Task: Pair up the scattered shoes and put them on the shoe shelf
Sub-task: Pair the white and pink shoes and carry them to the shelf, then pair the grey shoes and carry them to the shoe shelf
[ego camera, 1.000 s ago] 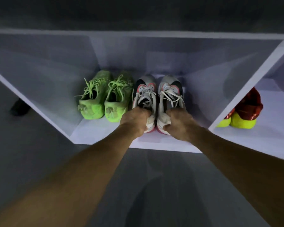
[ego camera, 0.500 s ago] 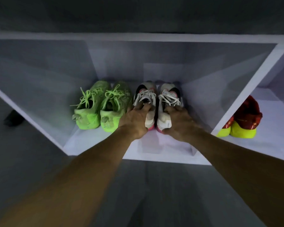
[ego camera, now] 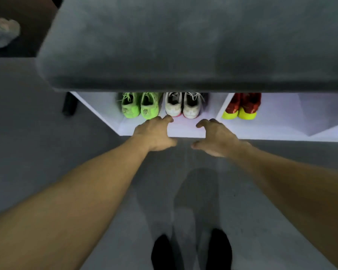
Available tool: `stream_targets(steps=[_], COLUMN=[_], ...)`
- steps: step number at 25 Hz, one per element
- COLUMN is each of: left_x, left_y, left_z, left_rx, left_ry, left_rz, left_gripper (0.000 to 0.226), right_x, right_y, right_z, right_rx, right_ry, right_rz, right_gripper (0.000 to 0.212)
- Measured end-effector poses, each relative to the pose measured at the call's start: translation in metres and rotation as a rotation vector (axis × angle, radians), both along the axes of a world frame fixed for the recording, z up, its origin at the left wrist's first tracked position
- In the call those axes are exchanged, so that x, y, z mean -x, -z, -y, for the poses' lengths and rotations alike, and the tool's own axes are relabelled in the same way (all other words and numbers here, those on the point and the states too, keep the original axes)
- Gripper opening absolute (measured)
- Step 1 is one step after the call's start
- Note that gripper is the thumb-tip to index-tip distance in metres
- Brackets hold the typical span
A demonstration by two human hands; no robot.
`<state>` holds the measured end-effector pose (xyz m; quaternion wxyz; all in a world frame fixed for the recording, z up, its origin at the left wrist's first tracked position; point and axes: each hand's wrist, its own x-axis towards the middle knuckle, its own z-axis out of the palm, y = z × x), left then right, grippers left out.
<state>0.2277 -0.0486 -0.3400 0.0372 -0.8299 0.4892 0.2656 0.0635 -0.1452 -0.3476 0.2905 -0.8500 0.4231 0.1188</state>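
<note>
White-and-grey lace-up sneakers with pink soles sit as a pair in the left compartment of the white shoe shelf, heels out, touching side by side. Just left of them, touching or nearly so: the neon-green knit sneakers, also paired. Red high-tops with yellow soles are in the next compartment to the right, past the white divider.

Left hand: empty, fingers loosely curled, fingertips just short of the left white shoe's heel; can't tell if they touch it. Right hand: empty, fingers relaxed and half-curled, clear of the right shoe, over the shelf's front edge.

Judgement: placement of this pair looks done; the step now is clearing out and going for the next shoe.

- Pull both hands straight back, low, so no knuckle hits the dark grey padded bench top overhanging the shelf.
- Don't drag the left heel out on exit; heels are roughly flush now.
- A pale grey-white shoe lies on the dark floor far upper left, blurred. Likely next target; its mate is not in view.
- Room remains right of the red pair.
</note>
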Motion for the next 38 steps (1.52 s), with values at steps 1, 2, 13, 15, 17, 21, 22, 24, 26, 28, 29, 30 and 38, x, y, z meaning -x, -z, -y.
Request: stream_targets(steps=[1, 2, 13, 15, 17, 21, 22, 24, 26, 28, 29, 30, 38], left_x=[0.007, 0.014, 0.119, 0.127, 0.137, 0.147, 0.145, 0.138, 0.128, 0.113, 0.104, 0.095, -0.047], left_y=[-0.033, -0.066, -0.339, -0.361, -0.370, -0.360, -0.357, -0.353, -0.353, -0.352, -0.352, -0.351, -0.352], left_z=[-0.010, -0.019, -0.135, -0.146, -0.165, -0.198, -0.203, -0.215, -0.232, -0.253, -0.265, -0.277, -0.382], left_rx=[-0.011, -0.020, -0.174, -0.197, -0.246, -0.302, -0.296, -0.266, -0.224, -0.183, -0.172, -0.162, -0.151], left_ry=[0.001, -0.006, -0.055, -0.094, -0.122, -0.254, -0.296, -0.404, -0.529, -0.669, -0.736, -0.799, -0.971], left_rz=[-0.007, -0.020, -0.173, -0.193, -0.203, -0.278, -0.297, -0.319, -0.333, -0.359, -0.366, -0.373, -0.368], left_gripper=[0.077, 0.075, 0.072, 0.071, 0.070, 0.068, 0.067, 0.067, 0.068, 0.069, 0.071, 0.075, 0.087], right_x=[0.009, 0.019, 0.114, 0.125, 0.133, 0.140, 0.138, 0.124, 0.099, 0.064, 0.045, 0.025, -0.159], right_y=[-0.033, -0.066, -0.329, -0.345, -0.352, -0.347, -0.346, -0.345, -0.348, -0.353, -0.357, -0.360, -0.362], right_z=[-0.009, -0.017, -0.112, -0.126, -0.143, -0.156, -0.154, -0.149, -0.146, -0.150, -0.156, -0.162, -0.247], right_rx=[-0.037, -0.064, -0.226, -0.247, -0.270, -0.279, -0.273, -0.251, -0.248, -0.245, -0.232, -0.218, -0.230], right_ry=[0.008, 0.013, -0.066, -0.108, -0.182, -0.328, -0.360, -0.424, -0.484, -0.553, -0.587, -0.618, -0.704], right_rz=[-0.017, -0.032, -0.132, -0.159, -0.189, -0.262, -0.268, -0.251, -0.234, -0.229, -0.230, -0.221, -0.179], right_gripper=[0.068, 0.066, 0.064, 0.065, 0.067, 0.070, 0.070, 0.072, 0.072, 0.072, 0.072, 0.070, 0.067])
